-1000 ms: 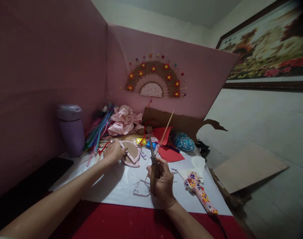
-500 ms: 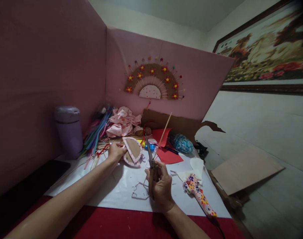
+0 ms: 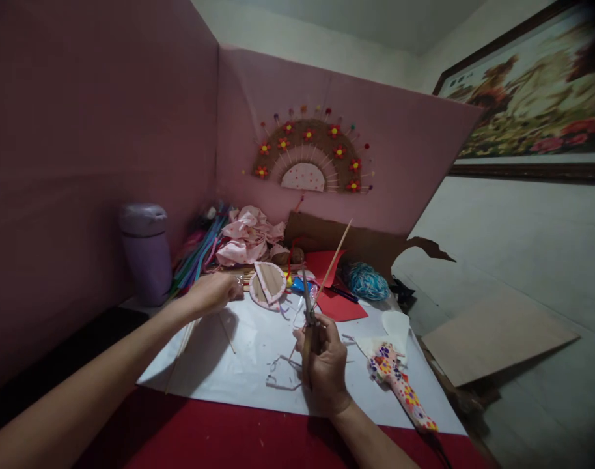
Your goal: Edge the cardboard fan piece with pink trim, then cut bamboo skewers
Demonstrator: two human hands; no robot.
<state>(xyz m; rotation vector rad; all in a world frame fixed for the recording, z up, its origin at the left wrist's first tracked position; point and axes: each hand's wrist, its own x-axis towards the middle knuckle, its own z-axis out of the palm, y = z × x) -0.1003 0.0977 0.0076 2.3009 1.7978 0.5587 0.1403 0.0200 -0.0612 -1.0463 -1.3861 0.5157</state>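
My right hand (image 3: 327, 371) is closed around dark-handled scissors (image 3: 309, 312), blades pointing up. A thin wooden stick (image 3: 335, 254) leans up out of the same grip. My left hand (image 3: 217, 293) is over the left part of the white sheet, back upward. Its fingers curve down and are partly hidden, so whether they hold anything does not show. Right of it lie two cardboard half-circles (image 3: 273, 281) edged with pink dotted cloth, overlapping. Thin sticks (image 3: 228, 335) lie on the sheet below the left hand. Small pale scraps (image 3: 282, 378) are beside the right hand.
A purple tumbler (image 3: 146, 254) stands at left, near coloured pipe cleaners (image 3: 200, 251) and crumpled pink cloth (image 3: 251, 234). Red paper (image 3: 344, 306), blue yarn (image 3: 368, 281) and torn cardboard (image 3: 375, 244) lie behind. A flower-patterned glue gun-like tool (image 3: 407, 391) is at right. A decorated fan (image 3: 307, 143) hangs on the pink panel.
My left hand has let go of the cardboard half-circles and moved left of them. The half-circles now lie flatter on the table. My right hand still grips the scissors and stick.
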